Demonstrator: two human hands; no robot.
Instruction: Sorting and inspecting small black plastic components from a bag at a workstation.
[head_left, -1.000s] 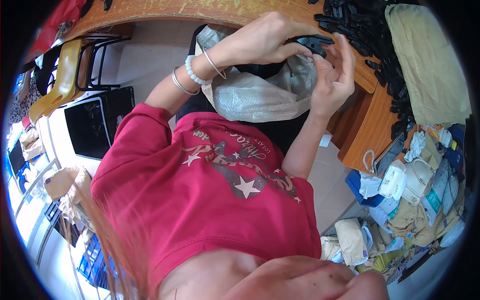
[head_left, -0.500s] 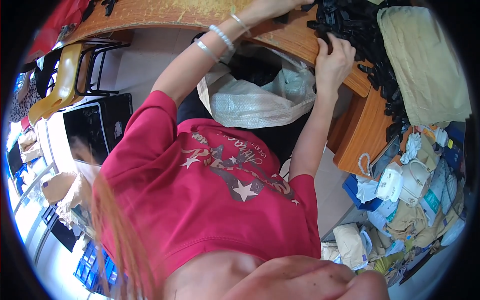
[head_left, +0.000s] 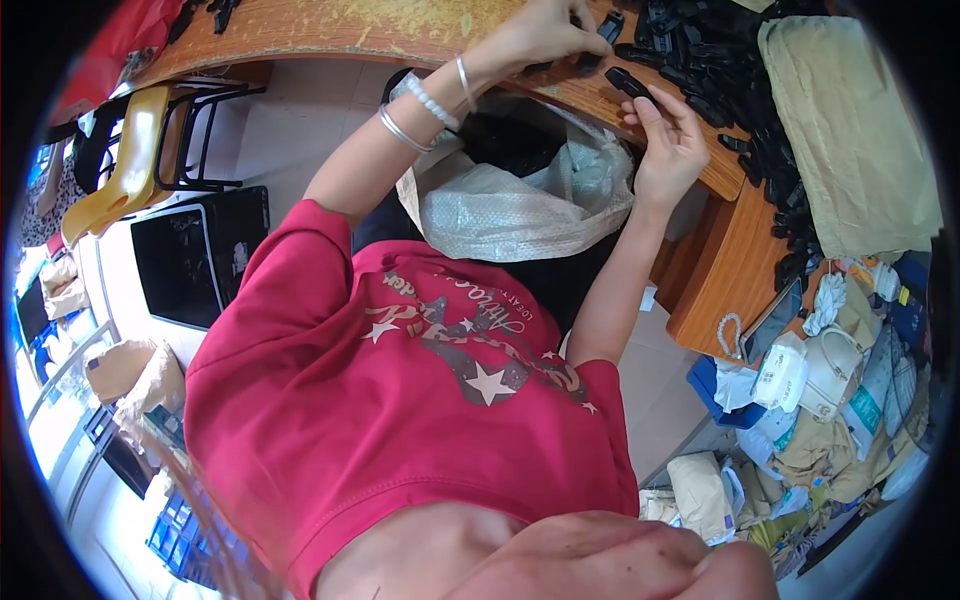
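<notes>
Small black plastic pieces, shaped like clips, lie in a heap (head_left: 760,110) along the right side of the wooden table. My right hand (head_left: 672,155) pinches one black clip-like piece (head_left: 628,82) between thumb and fingers, just over the table's near edge. Close by on the left, my left hand (head_left: 550,38) has its fingers curled at another dark piece (head_left: 608,24); its grip is partly hidden. Below both hands, a white woven sack (head_left: 500,215) stands open against the table edge, dark inside.
The wooden table (head_left: 380,25) curves round front and right. A tan cloth or bag (head_left: 850,130) flanks the heap. A phone (head_left: 775,320), a beaded bracelet (head_left: 722,335) and a white handbag (head_left: 832,365) are at right. A yellow chair (head_left: 140,160) and a black-and-white bin (head_left: 190,260) stand left.
My right hand has drawn back from the heap with a black piece now visible in its fingers. My left hand has shifted left and slightly down, away from the heap.
</notes>
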